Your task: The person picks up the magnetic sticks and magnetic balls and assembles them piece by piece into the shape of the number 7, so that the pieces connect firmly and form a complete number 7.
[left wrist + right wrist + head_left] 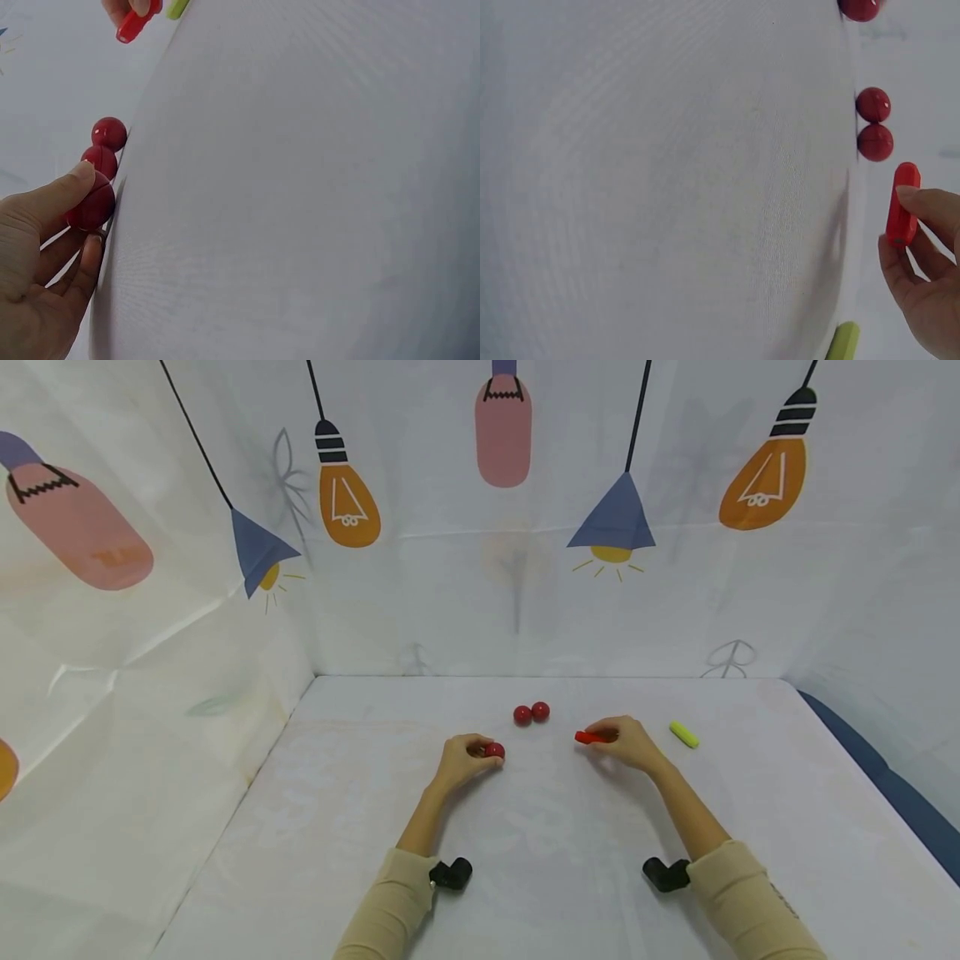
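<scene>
At the middle of the table, my left hand (459, 762) pinches a shiny dark red ball (494, 750) between thumb and fingers; in the left wrist view the ball (93, 204) shows a thin seam. Two matching red balls (522, 716) sit side by side just beyond it, touching or nearly so. To their right, my right hand (628, 743) holds a short bright red faceted stick (904, 204) between thumb and fingertips, raised off the table. A similar yellow-green stick (684, 734) lies on the table to the right of that hand.
The white table (555, 877) meets a white curtain (442, 602) printed with lamps and bulbs at its back and left edges. Dark blue material (885, 768) shows past the right edge. Black devices (452, 873) are worn at both wrists.
</scene>
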Demonstrator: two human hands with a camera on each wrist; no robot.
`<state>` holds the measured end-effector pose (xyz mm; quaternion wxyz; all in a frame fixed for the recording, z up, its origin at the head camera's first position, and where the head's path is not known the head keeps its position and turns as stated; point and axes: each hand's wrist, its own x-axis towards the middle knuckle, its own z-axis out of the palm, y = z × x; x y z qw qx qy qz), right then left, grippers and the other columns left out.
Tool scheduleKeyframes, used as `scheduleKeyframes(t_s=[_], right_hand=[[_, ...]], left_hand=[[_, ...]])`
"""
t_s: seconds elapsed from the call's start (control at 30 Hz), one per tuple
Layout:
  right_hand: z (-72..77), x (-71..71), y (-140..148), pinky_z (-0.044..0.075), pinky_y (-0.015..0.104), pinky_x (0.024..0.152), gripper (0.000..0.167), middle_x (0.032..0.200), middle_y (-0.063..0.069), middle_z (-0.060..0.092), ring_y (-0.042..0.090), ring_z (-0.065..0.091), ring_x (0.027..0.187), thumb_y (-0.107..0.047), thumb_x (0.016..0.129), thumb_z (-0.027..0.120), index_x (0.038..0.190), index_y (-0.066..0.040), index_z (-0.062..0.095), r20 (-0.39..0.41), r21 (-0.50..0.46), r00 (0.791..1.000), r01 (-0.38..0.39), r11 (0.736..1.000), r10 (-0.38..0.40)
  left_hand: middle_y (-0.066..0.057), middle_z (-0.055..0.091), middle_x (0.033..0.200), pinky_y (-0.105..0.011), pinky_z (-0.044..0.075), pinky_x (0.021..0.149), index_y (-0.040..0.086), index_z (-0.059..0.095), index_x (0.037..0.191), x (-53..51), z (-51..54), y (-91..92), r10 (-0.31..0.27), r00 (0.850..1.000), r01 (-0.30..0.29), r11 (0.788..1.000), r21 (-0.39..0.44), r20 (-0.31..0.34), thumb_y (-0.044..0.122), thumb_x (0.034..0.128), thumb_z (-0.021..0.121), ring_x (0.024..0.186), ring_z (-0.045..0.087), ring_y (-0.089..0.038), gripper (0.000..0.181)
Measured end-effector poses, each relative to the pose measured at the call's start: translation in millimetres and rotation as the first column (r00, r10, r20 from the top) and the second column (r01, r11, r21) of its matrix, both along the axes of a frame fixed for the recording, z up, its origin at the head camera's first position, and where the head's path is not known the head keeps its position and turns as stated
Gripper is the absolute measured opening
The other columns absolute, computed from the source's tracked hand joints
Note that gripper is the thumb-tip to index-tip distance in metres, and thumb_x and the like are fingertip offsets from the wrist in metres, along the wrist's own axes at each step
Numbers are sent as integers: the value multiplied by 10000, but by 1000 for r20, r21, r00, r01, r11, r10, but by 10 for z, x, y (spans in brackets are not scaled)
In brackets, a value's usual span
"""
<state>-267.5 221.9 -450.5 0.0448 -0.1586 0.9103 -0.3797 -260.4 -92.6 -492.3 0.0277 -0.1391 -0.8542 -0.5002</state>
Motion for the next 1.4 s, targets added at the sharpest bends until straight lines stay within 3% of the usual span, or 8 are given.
scheduleKeyframes(t_s=[0.47, 0.9, 1.4], right_hand=[[5, 36, -168, 491, 401, 814, 287, 1021, 137, 652, 249, 550, 890, -121, 850, 662, 1110, 0, 663, 29, 16, 1000, 9, 1000, -10], [-35, 42, -263, 482, 388, 808, 274, 1024, 145, 655, 247, 549, 897, -78, 839, 661, 1094, 23, 662, 12, -39, 1000, -27, 999, 27], [-32, 26, -417, 483, 397, 841, 298, 1038, 130, 650, 246, 542, 916, -106, 839, 671, 1118, -3, 662, 67, -43, 998, 7, 999, -4]], left_hand=[[-95, 683, 884, -258, 493, 693, 2, 700, 1005, 6, 2, -8, 3, 1000, -3, 1000, 9, 1, 178, 742, 804, 754, 589, -136, 333], [-95, 680, 877, -262, 490, 692, -2, 699, 1000, 9, 3, -7, 5, 1000, -5, 1000, 18, 11, 173, 739, 806, 750, 581, -134, 332], [-99, 678, 869, -232, 483, 678, -13, 697, 1001, 4, 0, -15, -9, 1000, 9, 1000, 22, -15, 166, 745, 800, 745, 574, -126, 329]])
